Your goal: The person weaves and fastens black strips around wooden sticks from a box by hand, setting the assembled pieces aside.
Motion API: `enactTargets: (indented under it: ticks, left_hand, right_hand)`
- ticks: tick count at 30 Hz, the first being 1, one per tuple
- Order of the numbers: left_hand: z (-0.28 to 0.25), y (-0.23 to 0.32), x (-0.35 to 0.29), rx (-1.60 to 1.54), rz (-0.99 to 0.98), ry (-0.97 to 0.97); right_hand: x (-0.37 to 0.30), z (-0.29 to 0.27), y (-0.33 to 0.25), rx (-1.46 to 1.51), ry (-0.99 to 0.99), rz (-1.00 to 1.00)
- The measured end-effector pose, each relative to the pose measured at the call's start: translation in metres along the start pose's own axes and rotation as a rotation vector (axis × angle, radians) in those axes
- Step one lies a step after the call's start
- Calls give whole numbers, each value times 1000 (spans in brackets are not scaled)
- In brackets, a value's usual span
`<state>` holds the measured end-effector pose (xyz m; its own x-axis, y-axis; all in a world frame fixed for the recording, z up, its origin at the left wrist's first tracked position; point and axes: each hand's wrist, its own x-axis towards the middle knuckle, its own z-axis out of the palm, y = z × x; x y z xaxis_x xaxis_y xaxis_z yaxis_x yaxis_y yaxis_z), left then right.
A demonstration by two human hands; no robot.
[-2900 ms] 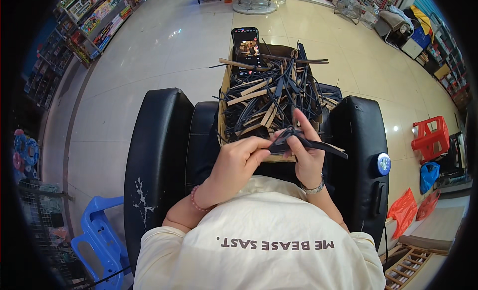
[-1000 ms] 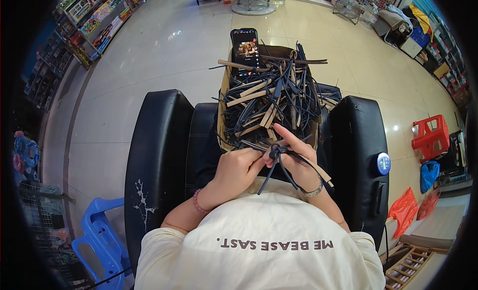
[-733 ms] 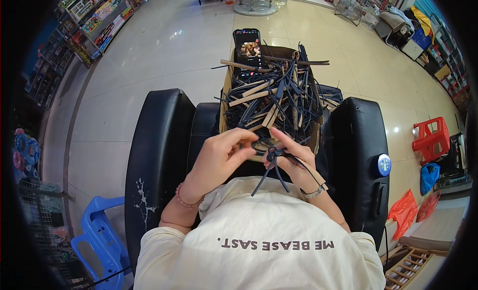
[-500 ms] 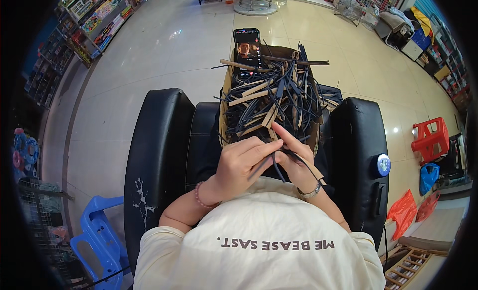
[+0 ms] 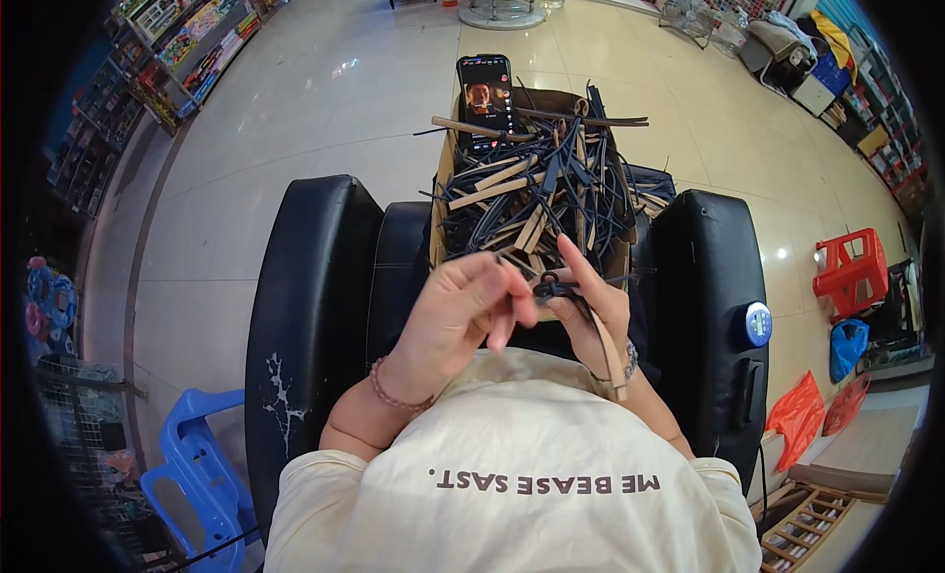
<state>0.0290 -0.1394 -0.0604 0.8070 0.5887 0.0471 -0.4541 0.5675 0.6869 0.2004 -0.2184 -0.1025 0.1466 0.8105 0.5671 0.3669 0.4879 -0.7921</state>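
Note:
Below the box, my right hand [image 5: 598, 327] pinches a narrow strap [image 5: 608, 354], black on one side and tan on the other. Its tan end hangs down past my wrist, and a looped black knot [image 5: 551, 286] sticks out between thumb and fingers. My right index finger points up, away from the strap. Just left of the knot is my left hand [image 5: 463, 312], its fingers loosely bent and apart, slightly blurred, with nothing visible in them. Beyond both hands, a cardboard box [image 5: 445, 169] is heaped with similar black and tan straps [image 5: 502, 184].
A phone [image 5: 486, 100] with a lit screen leans at the box's far left corner. Black padded armrests [image 5: 305, 307] flank me. On the floor are a blue plastic stool [image 5: 197, 475], a red stool [image 5: 850, 273] and plastic bags [image 5: 797, 420]. Stocked shelves [image 5: 187, 41] stand far left.
My left hand has let go of the strap and moved slightly left. A looped knot now shows at my right hand, and the strap's tan end hangs more steeply.

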Motion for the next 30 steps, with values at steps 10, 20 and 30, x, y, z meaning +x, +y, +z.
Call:
enactTargets:
  ticks: [10,20,30]
  left_hand:
    - [-9,-9,3,-5,-277,44]
    - [-17,-9,5,12,-254,98]
    - [-19,-17,3,111,-203,172]
  right_hand:
    - [5,-3,8,-177,-74,-306]
    - [12,-7,10,-185,-157,-416]
    - [12,-4,5,-283,-209,-350]
